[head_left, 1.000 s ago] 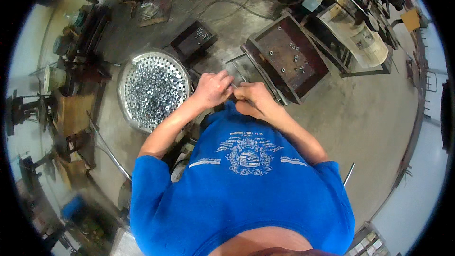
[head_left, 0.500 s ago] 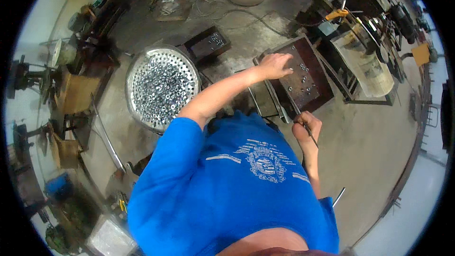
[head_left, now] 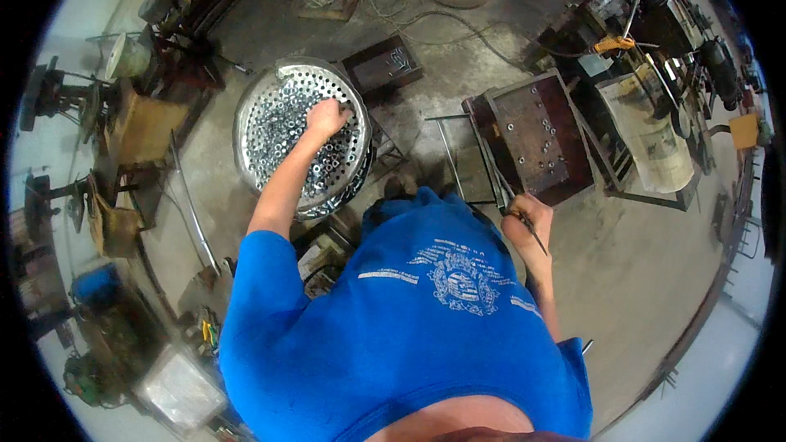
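Observation:
At the left, my left hand (head_left: 327, 119) is over a round perforated metal basin (head_left: 352, 147), its fingers curled down among a heap of small shiny nuts (head_left: 274, 127). What lies in its fingertips, if anything, is hidden. My right hand (head_left: 528, 223) is wrapped round a thin dark metal rod (head_left: 538, 237) beside the near right corner of a rusty brown rectangular tray (head_left: 524, 106). Several loose nuts (head_left: 547, 127) lie scattered on the tray's floor, mostly in its right half.
A small dark box (head_left: 364, 74) with a few bolts stands behind the basin. A hose (head_left: 458, 33) crosses the floor. Machinery with an orange-yellow handle (head_left: 614, 44) stands at the far right, and a long metal bar (head_left: 192, 213) lies at the left.
My left hand has moved left, from above the brown tray to the nuts in the basin. My right hand still grips the rod near the tray. The whole view has shifted slightly.

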### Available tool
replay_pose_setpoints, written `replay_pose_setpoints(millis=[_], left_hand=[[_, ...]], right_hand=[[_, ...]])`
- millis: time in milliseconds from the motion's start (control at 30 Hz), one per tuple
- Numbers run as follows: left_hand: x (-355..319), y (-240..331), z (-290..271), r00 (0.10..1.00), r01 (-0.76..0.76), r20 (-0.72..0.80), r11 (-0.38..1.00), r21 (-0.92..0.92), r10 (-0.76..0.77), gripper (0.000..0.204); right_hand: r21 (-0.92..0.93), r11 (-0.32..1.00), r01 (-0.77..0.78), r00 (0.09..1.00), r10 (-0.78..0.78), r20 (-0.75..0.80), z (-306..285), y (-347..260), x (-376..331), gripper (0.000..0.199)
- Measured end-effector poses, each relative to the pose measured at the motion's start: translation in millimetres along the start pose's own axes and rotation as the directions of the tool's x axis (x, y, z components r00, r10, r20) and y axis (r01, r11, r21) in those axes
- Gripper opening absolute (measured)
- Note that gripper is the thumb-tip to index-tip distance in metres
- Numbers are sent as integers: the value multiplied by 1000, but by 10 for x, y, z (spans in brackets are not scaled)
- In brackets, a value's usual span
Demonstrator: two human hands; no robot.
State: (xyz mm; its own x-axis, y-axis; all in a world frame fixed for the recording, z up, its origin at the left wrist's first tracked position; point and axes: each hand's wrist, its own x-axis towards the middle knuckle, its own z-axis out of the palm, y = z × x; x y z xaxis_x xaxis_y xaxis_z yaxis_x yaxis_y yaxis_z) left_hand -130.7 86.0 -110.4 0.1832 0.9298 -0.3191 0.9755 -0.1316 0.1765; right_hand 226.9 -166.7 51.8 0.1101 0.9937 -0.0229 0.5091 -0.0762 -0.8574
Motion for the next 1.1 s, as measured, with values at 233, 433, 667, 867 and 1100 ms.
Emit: replay_pose_setpoints(millis=[233,433,667,867,1100], left_hand=[[75,5,250,995,-99,15,976,192,98,31],[-215,199,-94,974,46,157,531,-846,166,19],[-789,1009,-632,868,-321,-29,517,-794,495,31],[-869,1226,-816,763,-580,-190,525,-623,618,31],[-805,1347,-854,656,-703,-266,445,-555,706,28]], right_hand=[[-1,999,43,999,-43,27,64,-14,-1,23],[31,997,76,996,-77,43,87,-67,-13,19],[234,941,246,943,-288,168,124,-537,297,21],[286,916,282,927,-337,164,199,-477,313,21],[268,919,288,933,-332,137,187,-452,275,20]])
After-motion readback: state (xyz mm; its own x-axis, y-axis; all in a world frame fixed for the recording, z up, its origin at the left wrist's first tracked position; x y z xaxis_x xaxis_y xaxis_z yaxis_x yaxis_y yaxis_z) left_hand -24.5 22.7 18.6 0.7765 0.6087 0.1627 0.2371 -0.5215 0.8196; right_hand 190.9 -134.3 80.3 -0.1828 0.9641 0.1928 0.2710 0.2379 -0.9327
